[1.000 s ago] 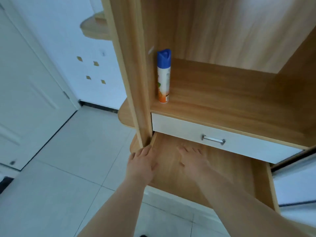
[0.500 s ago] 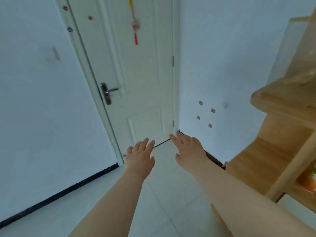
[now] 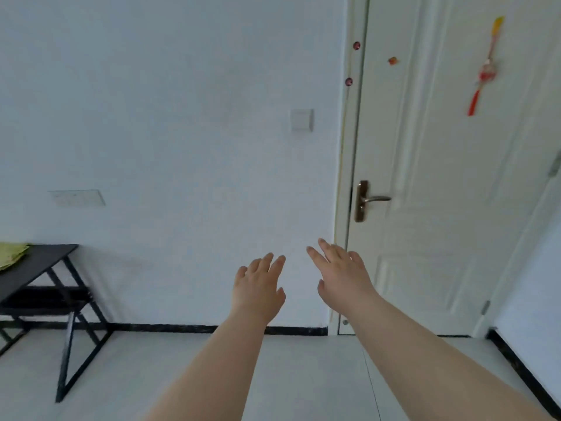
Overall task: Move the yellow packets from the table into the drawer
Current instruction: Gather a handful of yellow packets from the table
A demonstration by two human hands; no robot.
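Note:
Yellow packets lie on a black table at the far left edge, partly cut off by the frame. My left hand and my right hand are held out in front of me in mid air, fingers spread, both holding nothing. They are well to the right of the table. The drawer and the wooden cabinet are out of view.
A white wall faces me, with a light switch and a socket plate. A closed white door with a metal handle stands at the right. The black table has crossed metal legs on a pale tiled floor.
My view has swung left, from the open drawer past the door to the wall and the table with the packets. Both hands stay out in front, holding nothing.

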